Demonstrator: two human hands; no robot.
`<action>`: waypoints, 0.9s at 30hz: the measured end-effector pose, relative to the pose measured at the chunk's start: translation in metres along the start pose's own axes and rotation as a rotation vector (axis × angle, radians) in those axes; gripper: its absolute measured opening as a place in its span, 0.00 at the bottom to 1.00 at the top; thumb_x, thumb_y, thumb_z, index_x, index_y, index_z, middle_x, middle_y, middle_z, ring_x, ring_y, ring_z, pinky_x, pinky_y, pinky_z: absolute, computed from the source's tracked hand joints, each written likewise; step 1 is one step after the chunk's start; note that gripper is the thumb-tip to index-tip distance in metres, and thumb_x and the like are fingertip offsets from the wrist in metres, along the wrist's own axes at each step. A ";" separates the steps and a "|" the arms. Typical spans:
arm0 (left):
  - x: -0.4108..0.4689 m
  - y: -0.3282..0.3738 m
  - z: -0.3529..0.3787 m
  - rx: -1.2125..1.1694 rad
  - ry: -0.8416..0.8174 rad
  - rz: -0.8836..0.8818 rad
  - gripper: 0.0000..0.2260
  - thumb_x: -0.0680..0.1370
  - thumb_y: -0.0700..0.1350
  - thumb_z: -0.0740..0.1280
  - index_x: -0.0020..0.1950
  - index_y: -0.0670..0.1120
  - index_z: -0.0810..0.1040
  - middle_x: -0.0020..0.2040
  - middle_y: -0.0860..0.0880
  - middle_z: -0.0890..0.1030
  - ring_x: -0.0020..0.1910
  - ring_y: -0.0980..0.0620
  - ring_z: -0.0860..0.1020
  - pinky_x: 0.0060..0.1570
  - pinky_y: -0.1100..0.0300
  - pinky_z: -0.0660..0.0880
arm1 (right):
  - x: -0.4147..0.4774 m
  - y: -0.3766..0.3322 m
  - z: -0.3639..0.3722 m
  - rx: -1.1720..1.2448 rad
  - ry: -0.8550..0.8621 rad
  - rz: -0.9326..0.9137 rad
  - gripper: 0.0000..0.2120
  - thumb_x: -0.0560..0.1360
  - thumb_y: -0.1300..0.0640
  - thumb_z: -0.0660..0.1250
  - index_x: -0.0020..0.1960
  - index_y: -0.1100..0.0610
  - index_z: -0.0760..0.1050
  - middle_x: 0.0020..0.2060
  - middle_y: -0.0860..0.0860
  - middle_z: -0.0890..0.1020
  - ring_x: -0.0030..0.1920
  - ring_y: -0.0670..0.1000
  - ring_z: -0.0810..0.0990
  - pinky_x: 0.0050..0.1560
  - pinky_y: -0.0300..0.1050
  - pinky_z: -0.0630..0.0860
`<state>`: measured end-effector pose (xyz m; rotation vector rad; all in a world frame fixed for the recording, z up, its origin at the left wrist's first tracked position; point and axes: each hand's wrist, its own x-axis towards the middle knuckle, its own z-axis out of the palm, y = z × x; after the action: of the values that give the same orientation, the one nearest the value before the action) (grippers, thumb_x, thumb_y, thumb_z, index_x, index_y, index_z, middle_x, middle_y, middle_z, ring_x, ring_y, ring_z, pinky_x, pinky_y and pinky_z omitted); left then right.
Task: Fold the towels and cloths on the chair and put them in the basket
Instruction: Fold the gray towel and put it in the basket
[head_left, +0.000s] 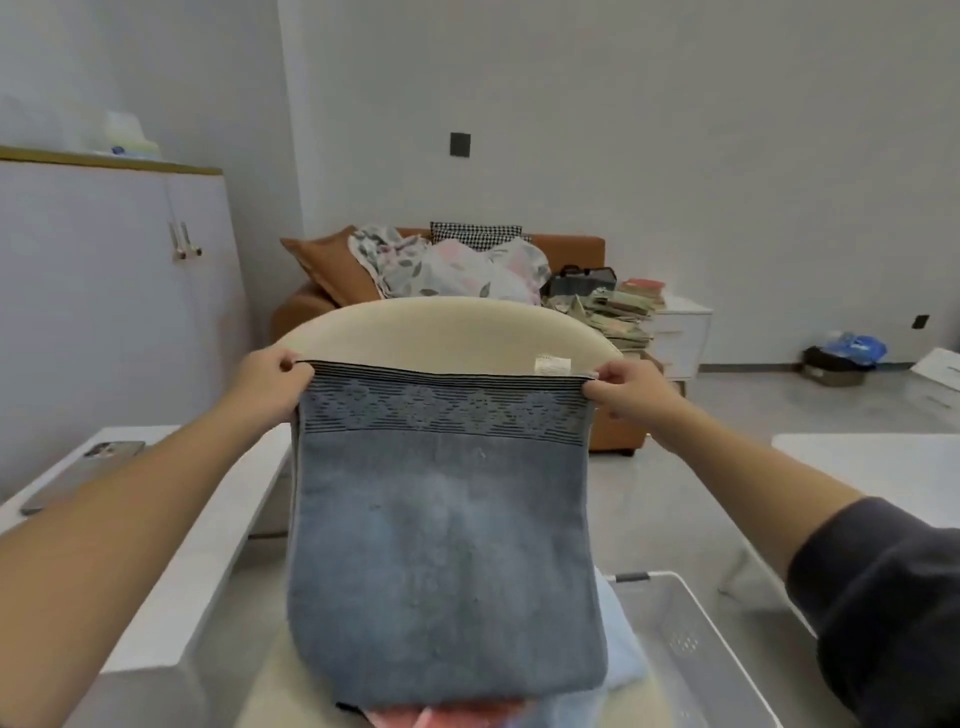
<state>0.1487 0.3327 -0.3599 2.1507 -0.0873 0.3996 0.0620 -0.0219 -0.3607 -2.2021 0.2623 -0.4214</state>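
**First towel mid-fold, basket not yet filled**

The task looks to be at an early stage. The person holds up a blue-grey towel in front of the cream chair. The left hand pinches its top corner at ten o'clock and the right hand pinches the corner at two o'clock. The fingers of both hands are curled tight on the patterned hem. The top edge seems to carry two layers, so the towel has probably been doubled once; it hangs flat, and its lower end reaches the pile on the seat.

More work remains. A pink cloth shows under the towel at six o'clock. A pale blue cloth peeks out at five o'clock, and both lie unfolded on the seat.

The white basket stands just beside the chair at five o'clock of the view. The part of it in view holds nothing; its near end is cut off by the frame, so that part cannot be judged.
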 end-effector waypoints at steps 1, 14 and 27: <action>-0.003 -0.006 0.001 -0.028 -0.002 0.008 0.10 0.76 0.37 0.61 0.53 0.37 0.77 0.48 0.38 0.79 0.45 0.41 0.77 0.48 0.45 0.78 | -0.003 0.005 0.001 -0.002 -0.005 -0.008 0.03 0.73 0.61 0.67 0.41 0.55 0.76 0.38 0.50 0.78 0.42 0.50 0.76 0.49 0.49 0.77; -0.139 -0.069 -0.028 0.153 -0.277 0.348 0.14 0.71 0.29 0.66 0.36 0.48 0.72 0.37 0.49 0.77 0.38 0.50 0.74 0.39 0.61 0.69 | -0.118 0.058 0.014 -0.123 -0.131 -0.357 0.04 0.64 0.59 0.62 0.37 0.52 0.68 0.32 0.47 0.73 0.33 0.45 0.69 0.37 0.45 0.70; -0.170 -0.131 -0.021 0.396 -0.437 0.506 0.06 0.64 0.43 0.62 0.34 0.50 0.65 0.32 0.53 0.70 0.32 0.53 0.70 0.31 0.56 0.67 | -0.166 0.096 0.035 -0.391 -0.287 -0.576 0.06 0.62 0.54 0.54 0.36 0.47 0.57 0.32 0.45 0.66 0.33 0.47 0.64 0.33 0.48 0.66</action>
<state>0.0101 0.4105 -0.5061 2.5672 -0.8750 0.2339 -0.0815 -0.0009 -0.4914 -2.6738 -0.4983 -0.3745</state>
